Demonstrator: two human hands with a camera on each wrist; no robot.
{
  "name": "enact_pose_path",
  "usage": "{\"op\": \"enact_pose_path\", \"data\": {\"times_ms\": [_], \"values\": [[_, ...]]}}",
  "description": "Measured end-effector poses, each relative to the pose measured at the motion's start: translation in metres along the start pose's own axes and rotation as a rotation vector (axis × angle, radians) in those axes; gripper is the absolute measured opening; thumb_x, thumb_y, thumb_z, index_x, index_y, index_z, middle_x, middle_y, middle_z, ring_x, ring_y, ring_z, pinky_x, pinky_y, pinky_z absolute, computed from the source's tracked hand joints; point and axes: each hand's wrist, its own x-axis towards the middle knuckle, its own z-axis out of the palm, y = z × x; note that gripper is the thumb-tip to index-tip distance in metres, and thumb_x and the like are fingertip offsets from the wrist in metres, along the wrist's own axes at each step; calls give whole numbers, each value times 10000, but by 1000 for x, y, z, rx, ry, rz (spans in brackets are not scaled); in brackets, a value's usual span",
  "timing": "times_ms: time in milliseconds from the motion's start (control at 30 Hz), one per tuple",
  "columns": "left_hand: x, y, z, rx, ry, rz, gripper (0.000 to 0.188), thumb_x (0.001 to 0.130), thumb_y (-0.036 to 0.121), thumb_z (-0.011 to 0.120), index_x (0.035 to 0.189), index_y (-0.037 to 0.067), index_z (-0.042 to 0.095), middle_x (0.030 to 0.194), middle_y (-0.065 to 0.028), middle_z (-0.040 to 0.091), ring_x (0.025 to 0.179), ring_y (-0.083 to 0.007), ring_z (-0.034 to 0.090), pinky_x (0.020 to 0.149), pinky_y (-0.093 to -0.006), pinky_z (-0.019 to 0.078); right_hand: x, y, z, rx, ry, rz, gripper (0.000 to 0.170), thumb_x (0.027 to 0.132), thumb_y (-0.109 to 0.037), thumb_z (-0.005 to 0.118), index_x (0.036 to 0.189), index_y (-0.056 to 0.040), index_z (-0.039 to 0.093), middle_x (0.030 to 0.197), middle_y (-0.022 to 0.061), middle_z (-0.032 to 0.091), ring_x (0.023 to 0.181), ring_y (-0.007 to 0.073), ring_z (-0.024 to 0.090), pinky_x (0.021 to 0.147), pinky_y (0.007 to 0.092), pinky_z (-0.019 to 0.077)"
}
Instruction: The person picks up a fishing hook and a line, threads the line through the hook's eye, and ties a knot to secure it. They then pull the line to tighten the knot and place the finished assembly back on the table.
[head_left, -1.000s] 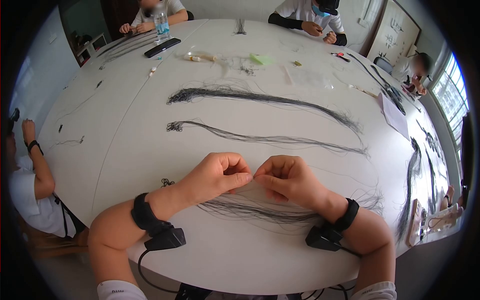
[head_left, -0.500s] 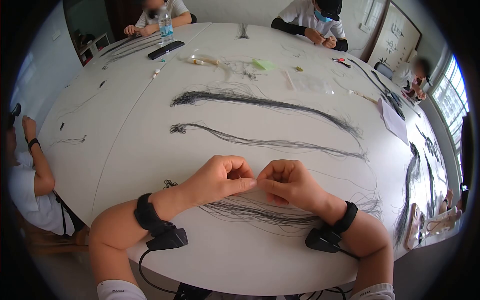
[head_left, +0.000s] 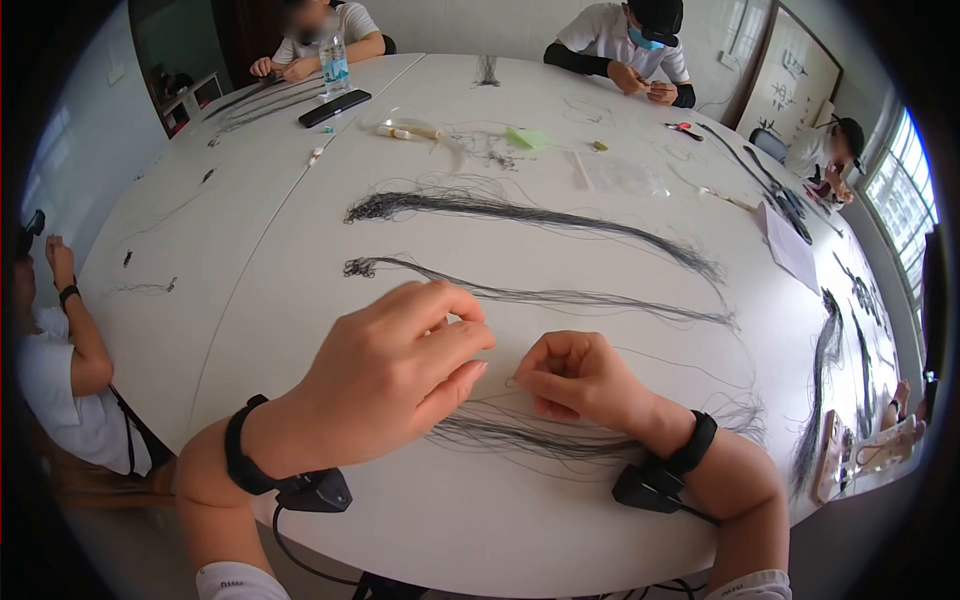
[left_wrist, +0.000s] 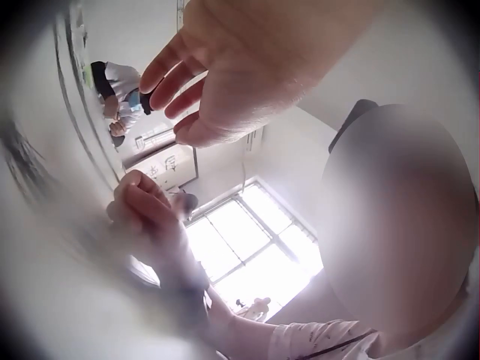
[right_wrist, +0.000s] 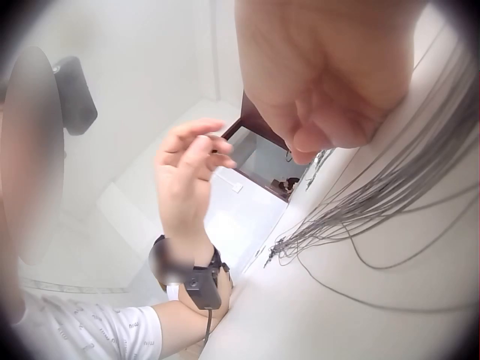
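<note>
My right hand (head_left: 580,375) pinches a thin dark strand between thumb and forefinger, and a tiny loop (head_left: 511,382) of it peeks out at the fingertips. To its left, my left hand (head_left: 395,365) is lifted off the strand, fingers relaxed and slightly bent, holding nothing. Its loosely spread fingers also show in the left wrist view. Under both hands a bundle of thin dark strands (head_left: 540,432) lies across the table, its left end hidden behind the left hand. In the right wrist view this bundle (right_wrist: 375,187) runs beneath the right hand.
Two more strand bundles lie beyond, a thick one (head_left: 520,213) and a thinner one (head_left: 560,297), with looped left ends. Farther off are a plastic bag (head_left: 620,175), a green paper (head_left: 528,138), a phone (head_left: 335,108) and a bottle (head_left: 334,68). Several people sit around the white table (head_left: 300,400).
The left hand has let go of the strand's end and moved left and up, its fingers loosening. The right hand keeps its pinch and has dropped slightly in view.
</note>
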Motion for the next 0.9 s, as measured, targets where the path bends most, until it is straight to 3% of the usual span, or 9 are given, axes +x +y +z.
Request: {"op": "enact_pose_path", "data": {"times_ms": [133,167,200,233,533,900], "values": [[-10,24,-50,-2,413,100,313,682,-45,626,973,11,525,1028,-203,538,816,-233,536,721,-321,473,0,-2,-1,-13,-14,5,129,881,-105,566,875,24,573,687,34,583,556,62,513,483,198,419],[-19,26,-59,-96,526,110,255,767,88,583,994,-7,515,1070,-222,517,781,-231,522,734,-323,473,0,-2,0,-1,-7,8,124,880,-102,566,876,23,574,681,33,582,555,62,512,482,198,416],[-26,22,-80,-13,451,214,435,845,324,512,1125,-4,452,1059,-241,518,752,-229,527,735,-330,479,0,-2,1,10,-3,10,120,879,-98,567,877,21,575,676,33,580,554,62,512,480,198,413],[-28,37,-81,20,547,-40,562,888,505,410,1138,2,429,957,-214,546,687,-236,533,659,-362,511,0,-2,1,7,-9,11,120,879,-98,567,877,21,575,676,33,580,554,62,512,480,198,413],[-44,14,-61,-164,636,-94,567,888,512,406,1132,1,431,943,-210,547,682,-237,534,650,-365,512,1,-3,1,76,-22,19,90,887,-69,562,885,19,575,717,24,584,588,56,520,475,193,407],[-19,5,0,-582,577,-93,575,889,522,402,1123,-2,434,925,-205,548,675,-239,535,639,-368,514,4,5,-3,76,-88,-24,113,896,-94,556,882,18,564,670,12,568,571,48,516,481,191,410]]}}
